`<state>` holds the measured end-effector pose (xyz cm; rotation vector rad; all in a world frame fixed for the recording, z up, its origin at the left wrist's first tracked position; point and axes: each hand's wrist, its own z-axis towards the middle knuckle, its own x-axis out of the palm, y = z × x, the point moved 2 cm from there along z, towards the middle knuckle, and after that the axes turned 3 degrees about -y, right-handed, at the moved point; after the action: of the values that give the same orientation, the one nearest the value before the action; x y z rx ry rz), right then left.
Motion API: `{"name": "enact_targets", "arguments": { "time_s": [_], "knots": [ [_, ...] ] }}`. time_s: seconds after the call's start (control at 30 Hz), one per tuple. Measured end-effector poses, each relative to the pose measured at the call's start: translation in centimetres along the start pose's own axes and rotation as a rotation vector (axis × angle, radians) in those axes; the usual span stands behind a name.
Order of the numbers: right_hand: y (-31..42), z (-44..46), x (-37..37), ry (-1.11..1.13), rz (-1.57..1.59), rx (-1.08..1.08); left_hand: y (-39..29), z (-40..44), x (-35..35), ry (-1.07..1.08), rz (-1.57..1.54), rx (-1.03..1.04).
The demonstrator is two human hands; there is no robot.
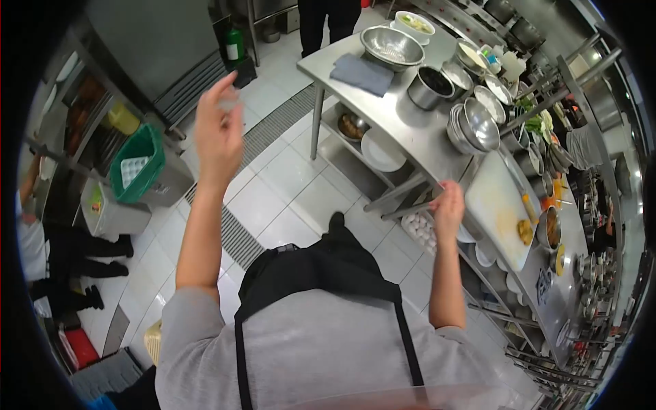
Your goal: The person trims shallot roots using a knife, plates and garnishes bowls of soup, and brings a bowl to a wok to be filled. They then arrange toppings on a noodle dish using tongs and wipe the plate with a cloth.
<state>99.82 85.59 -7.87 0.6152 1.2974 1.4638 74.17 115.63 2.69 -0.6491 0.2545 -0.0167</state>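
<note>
The cutting board [493, 198] lay on the steel tabletop [566, 297], yellow food [525, 231] upon it. Right hand [447, 208]: just left of the board, fingers curled together; from where I stood, grip or contact could not be determined. Left hand [219, 133]: raised, well left of the board, fingers loosely parted. Stacked metal bowls [480, 123] sat just beyond the board.

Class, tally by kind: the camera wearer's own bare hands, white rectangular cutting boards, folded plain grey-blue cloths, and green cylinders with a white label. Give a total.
Bare left hand and bare right hand: 2
White rectangular cutting board: 1
Folded plain grey-blue cloth: 1
Green cylinder with a white label: 1
Total: 5
</note>
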Motion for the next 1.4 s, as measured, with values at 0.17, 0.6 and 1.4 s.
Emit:
{"name": "enact_targets", "arguments": {
  "time_s": [0.17, 0.6, 1.4],
  "knots": [
    [3.2, 19.1, -0.1, -0.092, 0.082, -0.080, 7.5, 14.2, 18.6, 0.408, -0.525, -0.264],
    [-18.8, 64.5, 17.7, -0.257, 0.196, 0.803, 30.8, 28.2, 65.9, 0.764, -0.262, -1.083],
    [-12.7, 67.3, 18.2, -0.283, 0.330, 0.664, 23.7, 30.2, 69.8, 0.873, -0.858, -1.245]
  ]
}}
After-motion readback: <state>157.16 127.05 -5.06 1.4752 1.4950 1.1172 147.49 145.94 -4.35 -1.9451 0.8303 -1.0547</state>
